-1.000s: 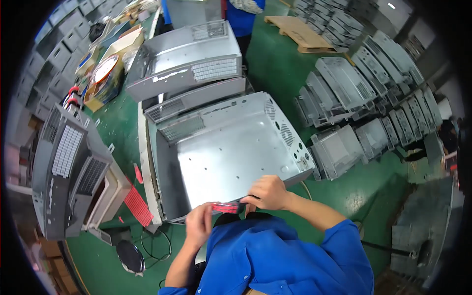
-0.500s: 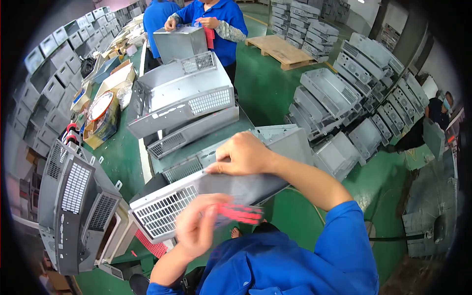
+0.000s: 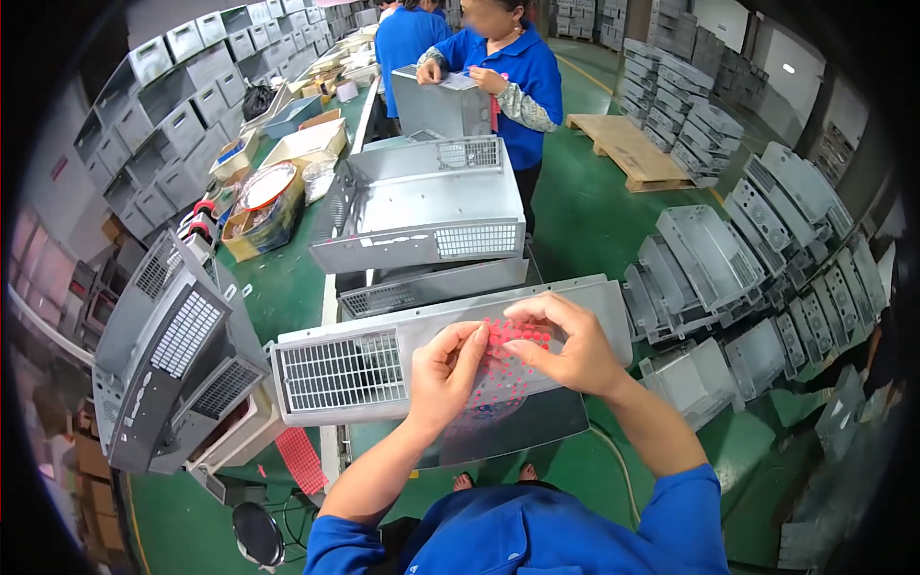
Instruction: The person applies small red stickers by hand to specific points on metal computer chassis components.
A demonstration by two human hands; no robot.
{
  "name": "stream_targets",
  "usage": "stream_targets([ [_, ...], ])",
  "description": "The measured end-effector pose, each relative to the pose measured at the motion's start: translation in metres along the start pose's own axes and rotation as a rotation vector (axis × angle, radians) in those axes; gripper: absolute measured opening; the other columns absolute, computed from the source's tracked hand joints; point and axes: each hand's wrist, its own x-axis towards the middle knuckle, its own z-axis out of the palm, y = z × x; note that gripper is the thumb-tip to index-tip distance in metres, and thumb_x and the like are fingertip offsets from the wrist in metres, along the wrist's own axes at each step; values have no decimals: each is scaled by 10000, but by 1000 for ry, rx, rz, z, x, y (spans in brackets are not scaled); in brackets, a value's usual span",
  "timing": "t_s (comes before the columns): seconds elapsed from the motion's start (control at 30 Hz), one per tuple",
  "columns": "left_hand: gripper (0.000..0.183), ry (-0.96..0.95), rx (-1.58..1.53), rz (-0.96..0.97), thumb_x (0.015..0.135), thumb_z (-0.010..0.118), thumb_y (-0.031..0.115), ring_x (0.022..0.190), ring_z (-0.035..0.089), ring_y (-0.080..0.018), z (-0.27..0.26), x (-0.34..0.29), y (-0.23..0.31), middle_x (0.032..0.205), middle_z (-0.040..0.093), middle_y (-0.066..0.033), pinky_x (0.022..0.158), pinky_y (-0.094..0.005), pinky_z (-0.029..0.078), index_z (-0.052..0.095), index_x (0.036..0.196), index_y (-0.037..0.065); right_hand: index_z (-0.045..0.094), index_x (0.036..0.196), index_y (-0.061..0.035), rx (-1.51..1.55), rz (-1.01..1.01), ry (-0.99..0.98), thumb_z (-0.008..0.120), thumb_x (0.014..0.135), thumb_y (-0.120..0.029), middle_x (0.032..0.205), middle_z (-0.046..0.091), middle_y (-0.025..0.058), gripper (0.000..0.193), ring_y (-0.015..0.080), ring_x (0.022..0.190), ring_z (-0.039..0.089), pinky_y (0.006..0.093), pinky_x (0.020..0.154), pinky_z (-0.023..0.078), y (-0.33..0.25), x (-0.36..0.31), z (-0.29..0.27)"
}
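Observation:
A clear sheet of red dot stickers (image 3: 500, 376) hangs between my two hands, over a grey metal casing. My left hand (image 3: 447, 376) pinches its upper left edge between thumb and fingers. From the other side, the thumb and forefinger of my right hand (image 3: 573, 347) close around the top rows of red dots; the exact contact of these fingertips is hard to make out. The metal casing (image 3: 422, 328) lies crosswise before me, its slotted grille (image 3: 343, 372) at the left end. Neither hand visibly grips the casing.
Beyond it stand stacked metal housings (image 3: 422, 216). More grilled housings (image 3: 172, 355) lean at the left, near a red mesh sheet (image 3: 302, 460). A co-worker (image 3: 513, 81) handles a metal box (image 3: 439, 107) ahead. Piled housings (image 3: 704, 254) stand right, a wooden pallet (image 3: 628, 149) behind.
My right hand has left the casing's top edge and come to the sticker sheet held in my left hand. The casing lies more level, and the whole view has shifted.

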Motion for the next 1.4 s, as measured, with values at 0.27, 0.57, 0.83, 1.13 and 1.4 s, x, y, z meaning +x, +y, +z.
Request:
stream_targets([
  [0.27,155,-67,-13,33,828,567,30,672,584,-81,1,-5,-3,760,617,-66,571,-183,459,575,961,-49,589,922,19,122,87,-4,637,742,-4,857,599,70,187,115,773,570,229,681,459,2,-7,2],
  [0.57,93,-23,-109,86,814,575,8,641,587,-93,4,-18,-6,742,610,-69,546,-197,471,575,892,-44,601,866,15,96,85,122,661,700,17,811,609,67,177,116,739,558,236,675,444,-5,-25,13],
  [0.83,89,-31,-129,91,795,589,-15,656,585,-97,3,-25,-7,775,606,-77,554,-205,485,570,875,-48,605,860,16,228,176,116,622,724,27,818,608,60,138,109,761,550,234,682,436,-13,-30,18],
  [1.13,89,-59,-129,111,784,577,-59,762,574,-103,5,-25,-3,881,601,-102,651,-215,476,570,872,-51,610,866,14,201,164,93,600,731,36,863,604,73,137,127,778,554,243,702,436,-9,-34,15],
  [1.4,89,-70,-126,154,786,565,-72,808,574,-122,5,-25,-9,932,604,-133,706,-238,480,561,871,-49,627,845,-30,-40,-37,79,610,699,44,838,600,82,165,190,796,563,277,699,445,-10,-27,7],
])
